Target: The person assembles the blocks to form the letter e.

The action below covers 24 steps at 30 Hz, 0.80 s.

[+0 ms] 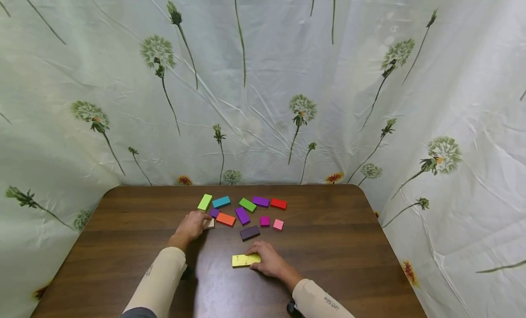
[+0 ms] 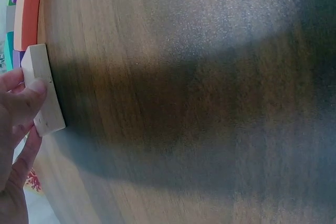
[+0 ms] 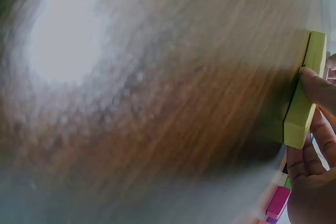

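My left hand (image 1: 191, 226) grips a plain pale wooden block (image 2: 43, 90) on the brown table, thumb on its near face. In the head view the hand covers most of that block. Just beyond it lie an orange block (image 1: 226, 219) and a small purple block (image 1: 214, 213). Closer to me, my right hand (image 1: 269, 260) holds a long yellow block (image 1: 243, 261) at its right end. The right wrist view shows the thumb against the yellow block's (image 3: 305, 90) side, with other fingers behind it. A dark purple block (image 1: 249, 233) lies beyond the yellow one.
Farther back on the table (image 1: 328, 249) lie lime (image 1: 205, 202), blue (image 1: 221, 202), green (image 1: 248, 204), purple (image 1: 260, 201) and red (image 1: 278, 204) blocks. Magenta (image 1: 265, 221) and pink (image 1: 278, 225) ones sit to the right. A dandelion-print curtain (image 1: 267, 103) hangs behind the table.
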Each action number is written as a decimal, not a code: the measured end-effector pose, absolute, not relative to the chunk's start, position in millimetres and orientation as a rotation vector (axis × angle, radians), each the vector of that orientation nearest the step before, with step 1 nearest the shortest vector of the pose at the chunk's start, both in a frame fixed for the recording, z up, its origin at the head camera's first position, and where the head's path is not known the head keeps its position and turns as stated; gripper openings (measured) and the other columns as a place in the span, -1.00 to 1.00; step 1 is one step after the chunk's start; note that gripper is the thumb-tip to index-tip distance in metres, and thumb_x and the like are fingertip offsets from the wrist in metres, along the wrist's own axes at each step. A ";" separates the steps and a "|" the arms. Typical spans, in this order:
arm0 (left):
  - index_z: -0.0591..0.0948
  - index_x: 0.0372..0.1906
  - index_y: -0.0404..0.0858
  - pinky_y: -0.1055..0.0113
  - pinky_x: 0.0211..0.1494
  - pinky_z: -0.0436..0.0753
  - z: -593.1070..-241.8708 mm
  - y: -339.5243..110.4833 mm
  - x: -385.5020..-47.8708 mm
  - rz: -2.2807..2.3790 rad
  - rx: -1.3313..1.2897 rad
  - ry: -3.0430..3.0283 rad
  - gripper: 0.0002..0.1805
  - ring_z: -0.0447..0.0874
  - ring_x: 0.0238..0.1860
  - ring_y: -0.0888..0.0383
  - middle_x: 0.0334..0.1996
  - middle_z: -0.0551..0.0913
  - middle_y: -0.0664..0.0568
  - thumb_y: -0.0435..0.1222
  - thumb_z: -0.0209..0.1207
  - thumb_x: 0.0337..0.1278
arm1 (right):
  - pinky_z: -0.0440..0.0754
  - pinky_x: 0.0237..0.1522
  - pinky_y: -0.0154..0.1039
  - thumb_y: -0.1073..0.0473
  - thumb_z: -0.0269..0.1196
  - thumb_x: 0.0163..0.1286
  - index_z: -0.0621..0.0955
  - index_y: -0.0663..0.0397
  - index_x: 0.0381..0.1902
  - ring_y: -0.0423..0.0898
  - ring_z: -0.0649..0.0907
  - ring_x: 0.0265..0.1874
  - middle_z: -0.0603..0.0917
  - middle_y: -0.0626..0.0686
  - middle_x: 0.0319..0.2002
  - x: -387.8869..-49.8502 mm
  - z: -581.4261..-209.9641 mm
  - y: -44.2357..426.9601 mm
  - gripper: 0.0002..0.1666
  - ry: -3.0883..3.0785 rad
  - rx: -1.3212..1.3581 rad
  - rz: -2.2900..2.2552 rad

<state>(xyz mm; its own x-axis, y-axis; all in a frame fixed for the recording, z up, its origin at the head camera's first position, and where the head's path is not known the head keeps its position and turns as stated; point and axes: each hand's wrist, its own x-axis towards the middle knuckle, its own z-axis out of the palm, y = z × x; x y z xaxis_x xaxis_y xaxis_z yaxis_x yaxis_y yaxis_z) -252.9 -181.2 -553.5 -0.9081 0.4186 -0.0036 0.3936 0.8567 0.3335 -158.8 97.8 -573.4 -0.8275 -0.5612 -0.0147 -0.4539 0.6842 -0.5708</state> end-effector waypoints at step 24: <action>0.69 -0.20 -0.33 0.06 -0.13 0.60 -533.9 -185.3 -224.6 0.572 0.870 2.908 -0.83 0.62 -0.22 -0.05 -0.31 0.65 -0.04 -0.46 0.25 0.05 | 0.43 0.11 -0.11 0.27 0.44 0.08 0.71 0.06 -0.11 -0.15 0.57 -0.07 0.67 -0.11 -0.19 -158.5 -570.3 93.9 -0.65 2.699 -0.763 -0.833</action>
